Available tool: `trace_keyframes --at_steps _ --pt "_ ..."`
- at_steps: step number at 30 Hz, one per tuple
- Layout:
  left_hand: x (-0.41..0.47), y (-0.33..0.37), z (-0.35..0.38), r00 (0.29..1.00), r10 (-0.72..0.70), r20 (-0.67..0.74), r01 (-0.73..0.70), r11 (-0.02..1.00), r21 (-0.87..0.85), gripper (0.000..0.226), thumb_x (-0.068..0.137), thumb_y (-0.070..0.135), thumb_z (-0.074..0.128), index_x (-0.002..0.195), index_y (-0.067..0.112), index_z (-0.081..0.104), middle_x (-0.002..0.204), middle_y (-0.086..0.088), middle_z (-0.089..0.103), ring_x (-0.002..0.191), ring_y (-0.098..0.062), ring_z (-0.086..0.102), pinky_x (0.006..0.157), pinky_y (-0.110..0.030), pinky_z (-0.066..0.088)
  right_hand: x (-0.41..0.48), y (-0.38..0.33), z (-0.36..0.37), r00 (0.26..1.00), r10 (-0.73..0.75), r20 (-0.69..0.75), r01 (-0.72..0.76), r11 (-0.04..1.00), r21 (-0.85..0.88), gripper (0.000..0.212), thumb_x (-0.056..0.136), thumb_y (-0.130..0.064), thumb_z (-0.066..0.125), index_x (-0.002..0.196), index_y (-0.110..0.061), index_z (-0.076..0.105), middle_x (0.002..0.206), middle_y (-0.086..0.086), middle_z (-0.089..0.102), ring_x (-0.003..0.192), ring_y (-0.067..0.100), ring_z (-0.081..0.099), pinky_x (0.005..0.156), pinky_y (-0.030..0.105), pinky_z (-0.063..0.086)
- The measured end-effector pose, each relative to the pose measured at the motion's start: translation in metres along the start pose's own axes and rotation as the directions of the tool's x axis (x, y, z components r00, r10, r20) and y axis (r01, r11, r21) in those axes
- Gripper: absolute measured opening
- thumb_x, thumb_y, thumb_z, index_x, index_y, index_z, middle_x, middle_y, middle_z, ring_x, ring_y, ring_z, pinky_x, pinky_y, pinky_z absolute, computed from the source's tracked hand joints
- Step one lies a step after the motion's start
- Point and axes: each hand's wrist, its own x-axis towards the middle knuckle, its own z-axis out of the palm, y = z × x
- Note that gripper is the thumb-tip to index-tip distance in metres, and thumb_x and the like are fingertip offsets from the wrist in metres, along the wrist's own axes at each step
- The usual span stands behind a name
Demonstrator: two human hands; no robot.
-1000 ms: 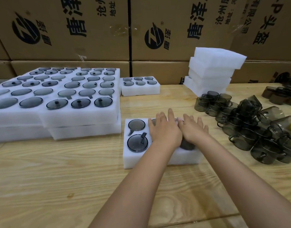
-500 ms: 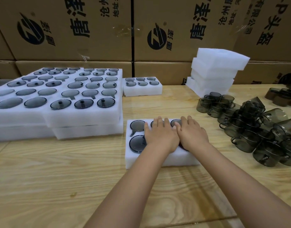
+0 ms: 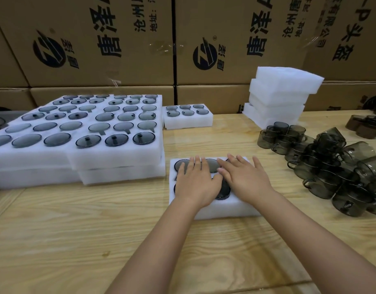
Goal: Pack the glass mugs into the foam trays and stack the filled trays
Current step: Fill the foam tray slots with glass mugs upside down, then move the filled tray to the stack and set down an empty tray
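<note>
A white foam tray (image 3: 223,210) lies on the wooden table in front of me, its pockets filled with smoky glass mugs (image 3: 223,190) standing upside down. My left hand (image 3: 195,183) lies flat on the tray's left half, fingers straight, covering the mugs there. My right hand (image 3: 244,179) presses flat on the right half, fingers spread. Both hands hide most of the mugs in this tray.
Filled foam trays (image 3: 110,158) are stacked at the left. One small filled tray (image 3: 188,120) sits at the back centre. Empty foam trays (image 3: 282,92) are piled at the back right. Several loose glass mugs (image 3: 331,166) lie heaped at the right. Cardboard boxes (image 3: 119,39) form the back wall.
My left hand has slid to the left across the tray and now covers the two left mugs. My right hand has spread its fingers and stays on the tray's right half.
</note>
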Motion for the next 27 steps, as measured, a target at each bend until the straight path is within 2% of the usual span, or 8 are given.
trace_keyframes --at_steps 3,5,7,10,16,20,23,27 --pt "-0.02 -0.007 -0.011 0.918 -0.023 -0.396 -0.151 0.903 -0.402 0.05 0.088 0.028 0.033 0.129 0.009 0.055 0.132 -0.003 0.057 0.125 -0.018 0.044 0.105 -0.033 0.032 -0.021 -0.012 -0.006 0.973 0.042 -0.227 -0.022 0.996 0.09 0.049 0.099 -0.051 0.019 0.136 -0.029 0.041 0.154 -0.004 0.027 0.14 0.011 0.022 0.113 0.042 0.011" --pt "-0.029 -0.019 -0.017 0.768 -0.034 -0.64 -0.28 0.881 -0.383 0.046 0.085 0.029 0.032 0.108 0.01 0.067 0.106 0.001 0.068 0.103 -0.016 0.055 0.093 -0.033 0.039 -0.042 -0.023 -0.005 0.988 -0.015 -0.151 0.058 0.955 0.289 0.063 0.086 -0.069 0.015 0.142 -0.042 0.027 0.157 -0.01 0.014 0.143 0.011 0.008 0.112 0.047 0.005" --pt "-0.031 -0.035 -0.02 0.701 -0.084 -0.708 -0.315 0.854 -0.414 0.04 0.087 0.025 0.033 0.097 0.01 0.068 0.089 0.005 0.067 0.09 -0.019 0.058 0.084 -0.036 0.042 -0.061 -0.035 0.005 0.987 -0.158 -0.016 0.158 0.971 0.181 0.075 0.072 -0.083 0.009 0.141 -0.056 -0.005 0.157 -0.011 -0.012 0.144 0.014 -0.012 0.109 0.055 -0.01" --pt "-0.032 -0.06 -0.018 0.672 -0.193 -0.714 -0.292 0.818 -0.496 0.03 0.087 0.014 0.036 0.091 0.011 0.065 0.072 0.009 0.059 0.075 -0.021 0.056 0.072 -0.035 0.042 -0.06 -0.035 0.02 0.98 -0.196 -0.02 0.196 0.98 -0.032 0.071 0.083 -0.075 0.024 0.137 -0.057 -0.017 0.158 -0.008 -0.013 0.146 0.02 -0.006 0.107 0.061 -0.01" --pt "-0.03 -0.083 0.003 0.794 -0.324 -0.514 -0.109 0.757 -0.645 0.025 0.08 0.024 0.036 0.071 0.025 0.059 0.052 0.009 0.057 0.05 -0.006 0.051 0.049 -0.019 0.034 -0.004 -0.02 0.024 0.994 -0.105 -0.021 0.106 0.994 0.022 0.065 0.089 -0.064 0.036 0.141 -0.056 -0.001 0.158 -0.01 -0.006 0.145 0.019 -0.003 0.11 0.056 -0.005" --pt "-0.024 -0.085 0.004 0.852 -0.343 -0.395 0.015 0.771 -0.637 0.024 0.079 0.023 0.041 0.063 0.024 0.059 0.048 0.012 0.055 0.05 -0.012 0.048 0.054 -0.031 0.038 0.04 -0.018 0.026 0.996 -0.087 -0.017 0.088 0.993 0.075 0.064 0.09 -0.061 0.04 0.143 -0.053 0.004 0.158 -0.01 -0.004 0.145 0.02 -0.002 0.111 0.055 0.001" --pt "-0.02 -0.085 0.005 0.89 -0.304 -0.34 0.111 0.867 -0.485 0.027 0.08 0.03 0.041 0.064 0.018 0.059 0.06 0.002 0.061 0.064 -0.024 0.054 0.059 -0.035 0.041 0.077 -0.018 0.031 0.996 -0.089 -0.018 0.09 0.993 0.08 0.065 0.091 -0.06 0.041 0.144 -0.051 0.005 0.158 -0.01 -0.002 0.145 0.021 -0.001 0.111 0.054 0.004" --pt "-0.014 -0.086 0.009 0.921 -0.259 -0.291 0.195 0.953 -0.231 0.02 0.089 0.03 0.044 0.078 0.019 0.058 0.073 0.001 0.064 0.076 -0.021 0.058 0.064 -0.032 0.041 0.129 -0.018 0.039 0.99 -0.137 -0.019 0.138 0.987 0.083 0.064 0.091 -0.058 0.041 0.144 -0.05 0.006 0.158 -0.009 -0.001 0.145 0.021 0.001 0.112 0.052 0.004"
